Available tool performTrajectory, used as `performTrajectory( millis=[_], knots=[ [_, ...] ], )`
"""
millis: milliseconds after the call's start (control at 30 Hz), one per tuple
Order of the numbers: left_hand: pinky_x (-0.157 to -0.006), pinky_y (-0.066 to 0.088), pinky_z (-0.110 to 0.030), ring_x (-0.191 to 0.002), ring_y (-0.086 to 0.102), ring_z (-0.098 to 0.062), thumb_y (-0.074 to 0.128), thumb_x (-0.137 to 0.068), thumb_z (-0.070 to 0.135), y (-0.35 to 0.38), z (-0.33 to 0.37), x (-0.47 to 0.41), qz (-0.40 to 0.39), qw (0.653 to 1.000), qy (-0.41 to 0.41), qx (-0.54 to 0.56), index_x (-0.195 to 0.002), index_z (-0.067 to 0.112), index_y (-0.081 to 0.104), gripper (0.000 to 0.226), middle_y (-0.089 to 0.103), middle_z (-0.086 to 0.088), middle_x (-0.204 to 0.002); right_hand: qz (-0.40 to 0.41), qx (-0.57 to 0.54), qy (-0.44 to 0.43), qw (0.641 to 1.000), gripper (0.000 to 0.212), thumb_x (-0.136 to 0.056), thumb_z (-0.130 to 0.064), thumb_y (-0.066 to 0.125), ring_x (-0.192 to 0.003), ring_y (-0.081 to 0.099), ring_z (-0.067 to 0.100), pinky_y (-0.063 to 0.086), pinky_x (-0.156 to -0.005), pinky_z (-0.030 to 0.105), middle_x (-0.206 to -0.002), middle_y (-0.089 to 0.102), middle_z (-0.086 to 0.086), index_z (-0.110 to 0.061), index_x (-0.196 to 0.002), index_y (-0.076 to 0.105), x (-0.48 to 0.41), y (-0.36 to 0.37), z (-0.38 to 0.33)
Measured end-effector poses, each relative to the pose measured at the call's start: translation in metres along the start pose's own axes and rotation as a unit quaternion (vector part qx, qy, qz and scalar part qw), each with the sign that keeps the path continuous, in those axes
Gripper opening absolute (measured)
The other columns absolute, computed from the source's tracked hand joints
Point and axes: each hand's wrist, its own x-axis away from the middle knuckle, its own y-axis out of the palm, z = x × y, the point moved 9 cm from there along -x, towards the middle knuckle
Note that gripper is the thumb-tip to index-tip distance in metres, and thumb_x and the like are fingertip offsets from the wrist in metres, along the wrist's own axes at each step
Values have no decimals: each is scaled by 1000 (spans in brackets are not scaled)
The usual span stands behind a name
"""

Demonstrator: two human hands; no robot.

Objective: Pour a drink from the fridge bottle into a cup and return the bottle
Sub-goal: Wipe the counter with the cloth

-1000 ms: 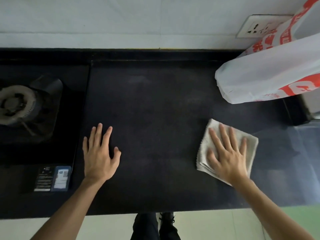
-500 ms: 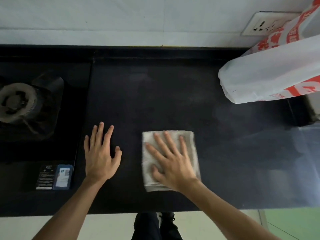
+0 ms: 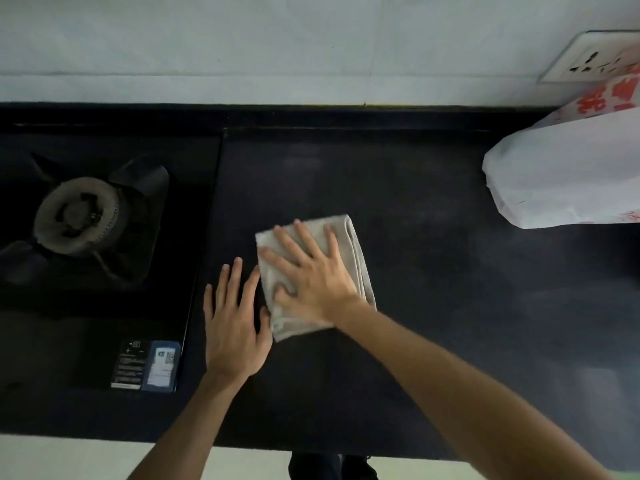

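A folded grey cloth (image 3: pixel 356 258) lies on the black countertop (image 3: pixel 433 271), near its middle. My right hand (image 3: pixel 308 271) presses flat on the cloth with the fingers spread and straight. Just to its left, my left hand (image 3: pixel 233 323) rests flat on the bare countertop, its thumb close to the cloth's lower edge. No bottle and no cup are in view.
A gas burner (image 3: pixel 78 216) sits in the black hob at the left, with a sticker label (image 3: pixel 147 365) near its front corner. A white plastic bag with red print (image 3: pixel 568 174) lies at the right. A wall socket (image 3: pixel 588 62) is behind it.
My right hand has slid the cloth leftward across the countertop, from the right side to beside my left hand. The left hand has stayed flat in place.
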Motion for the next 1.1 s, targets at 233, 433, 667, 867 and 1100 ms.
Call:
performTrajectory(
  millis=[233,433,667,867,1100],
  knots=[
    [-122,16,-56,-154,12,-26,37,-87,39,1,0,0,2,1000,-2,-7,-152,17,37,68,20,-9,-165,25,10,81,996,67,-95,-55,20,-152,-7,32,-5,-115,66,-167,1,2,-33,-157,9,-29,-10,27],
    [-122,16,-57,-155,10,-25,40,-87,42,5,1,0,-12,1000,-1,-9,-151,18,36,69,18,-7,-166,24,-12,37,999,66,-95,-56,27,-152,-8,29,-5,-116,65,-167,1,-1,-35,-157,13,-15,-4,13],
    [-123,14,-52,-155,9,-22,39,-86,39,5,-2,-2,-20,1000,-3,7,-154,22,33,71,17,-4,-167,-7,18,46,999,67,-94,-58,20,-152,-11,28,-6,-117,64,-167,-3,-3,-40,-156,4,-129,-26,57],
    [-121,18,-56,-153,15,-26,35,-86,42,5,-3,-1,-16,1000,-1,11,-153,20,36,71,22,-7,-165,19,12,128,992,65,-96,-55,22,-152,-11,25,-9,-118,59,-167,-3,-4,-41,-156,1,-42,-36,130],
    [-117,19,-60,-151,21,-33,33,-82,42,0,3,0,1,1000,-1,8,-150,15,40,73,28,-13,-162,32,-4,214,976,67,-95,-55,27,-153,-9,23,2,-118,59,-166,0,-8,-43,-156,1,146,-23,183]
  ],
)
